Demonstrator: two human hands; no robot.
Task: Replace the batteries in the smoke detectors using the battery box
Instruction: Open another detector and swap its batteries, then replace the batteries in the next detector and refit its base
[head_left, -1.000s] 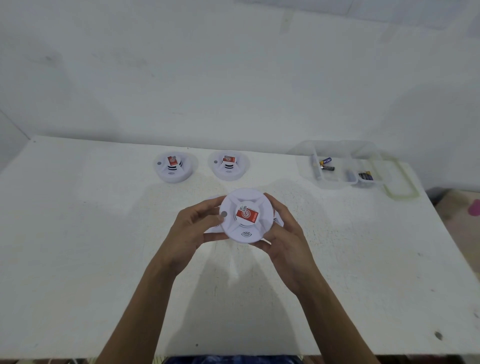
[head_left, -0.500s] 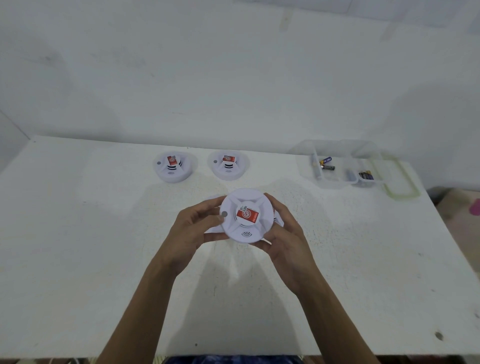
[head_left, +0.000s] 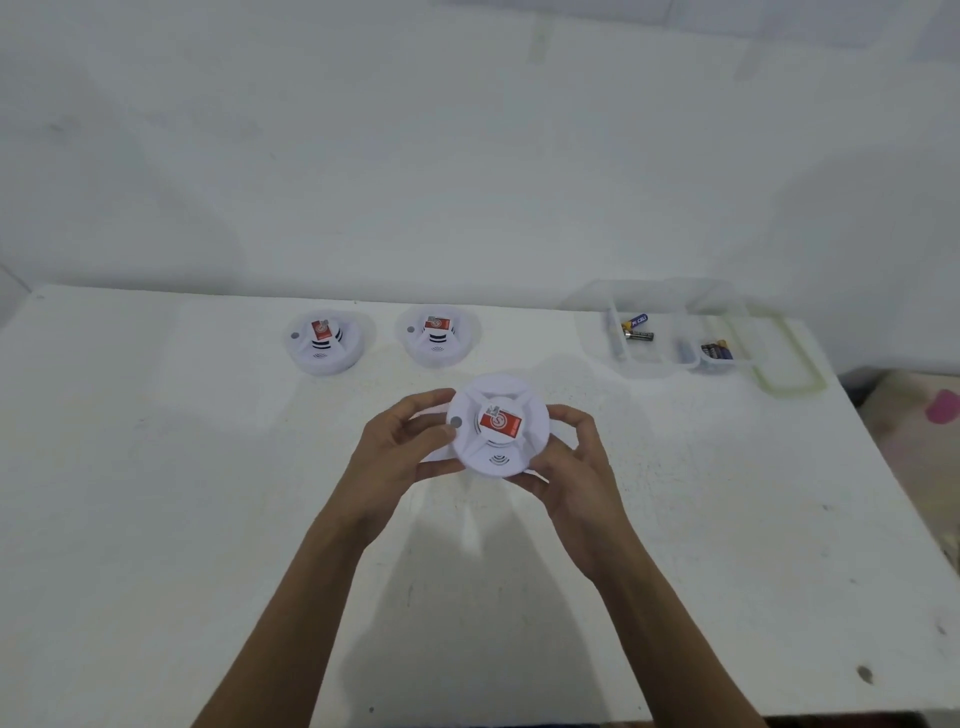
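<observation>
White plastic, round, with a red label on top: a smoke detector (head_left: 497, 423) is held above the table (head_left: 156, 493), the left hand (head_left: 400, 447) and right hand (head_left: 576, 462) each clasping one side of its rim. Two more detectors (head_left: 324, 340) (head_left: 437, 335) sit near the far edge. The clear battery box (head_left: 670, 332) lies open at far right, holding what look like several batteries (head_left: 636, 328).

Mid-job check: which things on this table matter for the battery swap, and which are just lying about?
Job:
- white round smoke detector held in left hand and right hand
- two white round detectors at the back
- clear plastic battery box

Lying about:
- pink object off the table
</observation>
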